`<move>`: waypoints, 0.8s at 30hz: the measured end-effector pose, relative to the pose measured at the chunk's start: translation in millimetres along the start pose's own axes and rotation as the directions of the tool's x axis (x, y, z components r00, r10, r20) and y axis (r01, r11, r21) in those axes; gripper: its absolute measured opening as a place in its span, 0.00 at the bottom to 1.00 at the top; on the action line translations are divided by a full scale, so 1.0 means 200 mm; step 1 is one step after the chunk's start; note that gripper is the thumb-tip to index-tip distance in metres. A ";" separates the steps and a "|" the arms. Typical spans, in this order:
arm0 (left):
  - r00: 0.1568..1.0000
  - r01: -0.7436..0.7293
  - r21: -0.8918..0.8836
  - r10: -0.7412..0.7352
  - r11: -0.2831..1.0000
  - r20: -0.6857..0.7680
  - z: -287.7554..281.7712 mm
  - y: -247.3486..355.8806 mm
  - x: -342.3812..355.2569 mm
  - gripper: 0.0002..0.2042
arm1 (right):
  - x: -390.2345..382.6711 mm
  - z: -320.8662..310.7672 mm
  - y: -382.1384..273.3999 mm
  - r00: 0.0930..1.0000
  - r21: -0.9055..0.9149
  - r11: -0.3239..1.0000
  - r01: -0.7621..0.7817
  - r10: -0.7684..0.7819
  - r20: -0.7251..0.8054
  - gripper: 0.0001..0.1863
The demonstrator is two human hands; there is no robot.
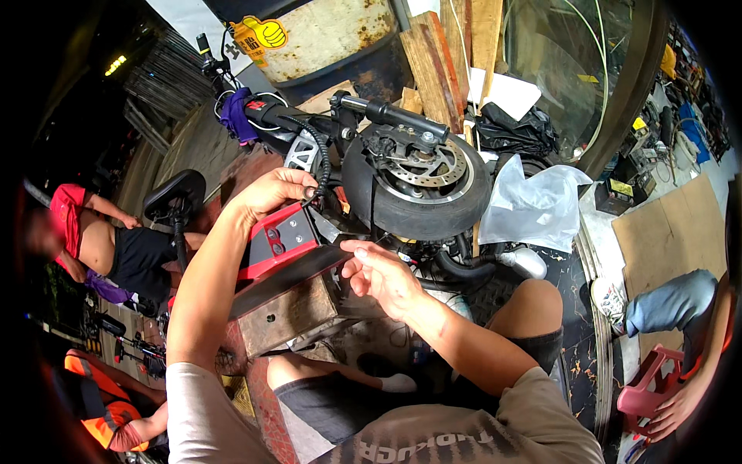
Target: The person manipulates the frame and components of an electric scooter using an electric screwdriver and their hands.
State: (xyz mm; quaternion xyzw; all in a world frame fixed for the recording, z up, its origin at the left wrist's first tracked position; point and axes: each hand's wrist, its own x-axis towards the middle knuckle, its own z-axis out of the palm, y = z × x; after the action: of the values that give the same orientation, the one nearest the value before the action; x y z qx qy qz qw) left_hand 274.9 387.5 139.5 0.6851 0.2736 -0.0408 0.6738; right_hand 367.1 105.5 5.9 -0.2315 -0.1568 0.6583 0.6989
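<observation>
A scooter lies tipped before me, its red and grey deck end [280, 241] pointing toward my lap. My left hand [272, 195] is closed in a pinch above that end, on a small dark piece too small to name. A ribbed black cable [318, 151] comes down right beside these fingertips. Below them sits a bent metal plate [325, 226]. My right hand [384, 280] is at the plate's right, index finger stretched toward the deck's black edge, other fingers loosely bent and apart. Just beyond lies the wheel [421, 219] with its brake disc [427, 165].
A worn box-shaped block [287, 315] is under the deck. A clear plastic bag [537, 203] lies right of the wheel; a rusty drum [332, 42] and wooden boards [434, 69] stand behind. People are at both sides, one by a pink stool [653, 379].
</observation>
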 end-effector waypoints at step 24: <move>0.994 0.103 0.008 -0.103 0.995 0.047 0.00 0.02 0.05 0.06 | 0.16 0.11 -0.06 0.980 0.055 0.998 0.032 -0.042 0.195 0.17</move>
State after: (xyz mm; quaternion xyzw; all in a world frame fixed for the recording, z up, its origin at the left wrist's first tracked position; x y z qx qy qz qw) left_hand 284.9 390.9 138.0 0.6708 0.2924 -0.0925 0.6752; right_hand 369.1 139.7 27.2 -0.1445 -0.2120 0.6687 0.6978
